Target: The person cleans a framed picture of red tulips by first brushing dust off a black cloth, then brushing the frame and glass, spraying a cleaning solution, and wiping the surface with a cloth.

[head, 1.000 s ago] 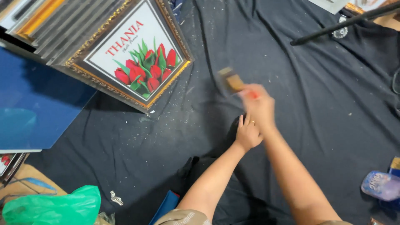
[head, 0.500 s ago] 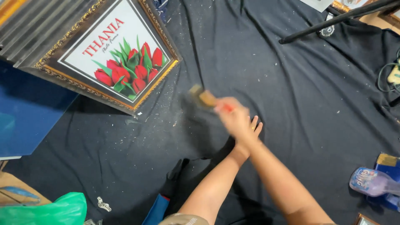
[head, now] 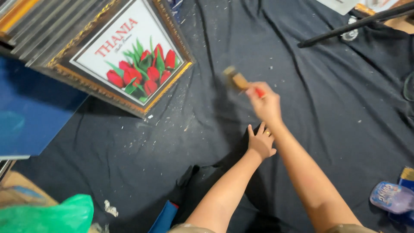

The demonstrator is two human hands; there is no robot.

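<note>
Brush (head: 235,79) with a wooden handle and a red end sits blurred in the right hand (head: 266,103), whose fingers are wrapped tight around the handle, the bristle end pointing toward ten o'clock above the black cloth (head: 327,108). Just below it, at about six o'clock from the right hand, the left hand (head: 261,143) lies flat on the cloth with its fingers spread and pressing down, holding nothing; the right forearm crosses close beside it. White specks and crumbs are scattered over the cloth around the brush, thickest toward nine o'clock. Off at ten o'clock from the brush lies a gold-framed picture (head: 129,64) of red tulips on white, tilted, its lower corner near the specks. Beyond that, at nine o'clock, a blue board (head: 30,116) overlaps the cloth's edge. A green plastic bag (head: 51,215) bunches at seven o'clock, well apart from the hands. At one o'clock a dark rod (head: 349,26) lies slantwise across the cloth, and at four o'clock, near the cloth's edge, rests a bluish plastic packet (head: 390,197).
</note>
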